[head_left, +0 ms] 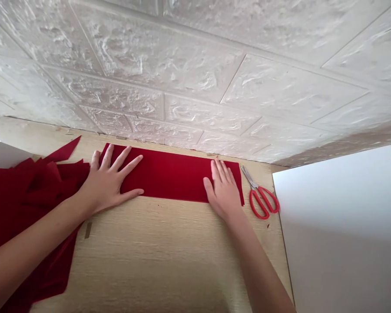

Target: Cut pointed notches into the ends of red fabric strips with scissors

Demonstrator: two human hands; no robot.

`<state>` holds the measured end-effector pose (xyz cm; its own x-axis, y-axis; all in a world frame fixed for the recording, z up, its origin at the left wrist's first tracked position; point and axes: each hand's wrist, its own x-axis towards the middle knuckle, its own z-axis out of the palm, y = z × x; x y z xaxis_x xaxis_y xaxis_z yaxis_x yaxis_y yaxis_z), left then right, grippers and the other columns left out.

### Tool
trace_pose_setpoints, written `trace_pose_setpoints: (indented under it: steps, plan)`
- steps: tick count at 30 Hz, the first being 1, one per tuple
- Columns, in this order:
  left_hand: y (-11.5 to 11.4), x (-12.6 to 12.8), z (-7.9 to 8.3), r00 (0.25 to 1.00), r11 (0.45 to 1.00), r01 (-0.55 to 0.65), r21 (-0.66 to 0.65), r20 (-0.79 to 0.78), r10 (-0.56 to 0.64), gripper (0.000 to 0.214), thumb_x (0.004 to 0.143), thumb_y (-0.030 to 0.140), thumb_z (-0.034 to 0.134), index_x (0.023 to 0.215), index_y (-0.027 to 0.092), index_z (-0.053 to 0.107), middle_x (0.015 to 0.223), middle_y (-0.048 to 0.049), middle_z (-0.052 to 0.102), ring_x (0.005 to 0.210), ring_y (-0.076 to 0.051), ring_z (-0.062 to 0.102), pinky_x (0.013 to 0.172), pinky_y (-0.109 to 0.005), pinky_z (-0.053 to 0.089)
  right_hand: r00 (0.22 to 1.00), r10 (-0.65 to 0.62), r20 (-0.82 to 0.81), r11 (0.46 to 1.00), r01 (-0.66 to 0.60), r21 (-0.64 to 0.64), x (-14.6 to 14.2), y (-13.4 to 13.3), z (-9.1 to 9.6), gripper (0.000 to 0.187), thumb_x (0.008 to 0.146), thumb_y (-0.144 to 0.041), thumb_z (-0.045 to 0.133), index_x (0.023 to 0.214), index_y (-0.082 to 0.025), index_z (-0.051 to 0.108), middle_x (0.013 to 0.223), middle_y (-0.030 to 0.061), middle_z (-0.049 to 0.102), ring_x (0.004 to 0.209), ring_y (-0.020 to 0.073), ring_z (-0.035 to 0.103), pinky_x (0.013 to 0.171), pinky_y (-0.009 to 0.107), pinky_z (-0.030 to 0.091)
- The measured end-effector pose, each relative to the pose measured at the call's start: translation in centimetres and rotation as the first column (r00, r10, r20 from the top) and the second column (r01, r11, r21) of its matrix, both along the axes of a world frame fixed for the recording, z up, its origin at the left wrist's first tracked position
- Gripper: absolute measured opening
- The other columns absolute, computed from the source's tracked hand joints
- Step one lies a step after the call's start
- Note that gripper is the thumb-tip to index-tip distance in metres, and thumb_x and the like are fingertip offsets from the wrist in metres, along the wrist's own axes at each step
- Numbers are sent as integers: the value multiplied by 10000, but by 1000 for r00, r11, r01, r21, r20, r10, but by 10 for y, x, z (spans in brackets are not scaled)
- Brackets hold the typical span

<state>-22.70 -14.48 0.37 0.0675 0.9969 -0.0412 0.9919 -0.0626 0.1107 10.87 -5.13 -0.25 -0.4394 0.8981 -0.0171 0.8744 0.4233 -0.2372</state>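
Observation:
A long red felt strip [172, 176] lies flat on the wooden table [156, 252], close to the wall. My left hand [109, 182] rests open on the strip's left end, fingers spread wide. My right hand [224, 189] lies flat and open on the strip's right end, fingers together and stretched toward the wall. Both palms press on the fabric and hold nothing.
Red-handled scissors [260, 195] lie just right of my right hand. A heap of red felt pieces [26, 195] covers the table's left side. A white board [342, 226] fills the right. A white brick-textured wall [195, 74] stands behind the table.

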Motion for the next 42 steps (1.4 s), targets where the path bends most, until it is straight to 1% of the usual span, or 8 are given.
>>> trace_pose_setpoints:
  steps: [3, 14, 20, 26, 31, 33, 37, 42]
  plan:
    - [0, 0, 0, 1000, 1000, -2, -8, 0, 2, 933, 894, 751, 467, 1656, 226, 350, 1756, -171, 220, 1588, -577, 93, 1229, -787, 102, 998, -57, 22, 997, 56, 48, 14, -5, -6, 660, 1087, -415, 299, 1622, -40, 389, 1698, 194, 380, 1596, 296, 333, 1307, 555, 262]
    - [-1, 5, 6, 998, 999, 28, -25, -60, -30, 873, 965, 651, 484, 1656, 140, 330, 1744, -228, 214, 1579, -594, 87, 1216, -795, 137, 997, -76, -9, 993, 76, 91, 12, -9, -6, 655, 1072, -411, 338, 1605, -38, 419, 1676, 207, 420, 1576, 310, 369, 1289, 549, 291]
    - [0, 1, 0, 998, 1000, 16, -17, -65, -17, 915, 937, 698, 442, 1667, 164, 309, 1755, -203, 197, 1589, -581, 72, 1220, -790, 124, 984, -139, 108, 990, 135, 42, 6, -11, 1, 669, 1076, -423, 316, 1630, -54, 382, 1708, 172, 367, 1605, 322, 301, 1313, 594, 164]
    - [0, -1, -2, 1000, 1000, -6, -14, -6, 6, 958, 899, 769, 395, 1656, 183, 348, 1759, -180, 198, 1591, -580, 58, 1232, -783, 87, 950, -273, 148, 961, 265, 73, 4, -14, 2, 817, 1040, -538, 399, 1612, 43, 357, 1704, 276, 323, 1608, 419, 242, 1283, 580, 252]
    - [5, 5, 3, 976, 980, -182, -84, 103, 190, 835, 976, 713, 212, 1641, 240, 390, 1778, -98, 166, 1619, -509, 14, 1278, -709, 97, 956, -267, 125, 961, 254, 107, 7, -14, -4, 826, 1039, -557, 369, 1609, 41, 353, 1692, 290, 340, 1599, 425, 259, 1273, 606, 254]
    - [9, 10, 3, 952, 959, -278, -61, 119, 283, 846, 994, 664, 151, 1646, 170, 370, 1772, -142, 165, 1631, -465, 65, 1300, -656, 109, 958, -261, 119, 962, 248, 118, 8, -13, -6, 817, 1043, -551, 355, 1605, 42, 357, 1684, 297, 352, 1598, 423, 259, 1270, 611, 258]
    - [15, 17, -1, 910, 919, -393, 14, 148, 387, 943, 981, 650, 184, 1633, -25, 277, 1733, -267, 205, 1637, -392, 160, 1322, -575, 143, 959, -256, 119, 962, 240, 134, 9, -13, -7, 787, 1057, -512, 345, 1593, 63, 370, 1672, 312, 366, 1590, 424, 278, 1276, 596, 256]
    - [16, 19, 0, 891, 900, -436, 26, 152, 427, 1069, 926, 725, 278, 1621, -85, 235, 1728, -298, 184, 1642, -389, 137, 1333, -530, 134, 959, -265, 98, 957, 249, 148, 11, -13, -11, 756, 1065, -464, 315, 1609, 60, 321, 1670, 312, 370, 1598, 398, 275, 1260, 608, 294]
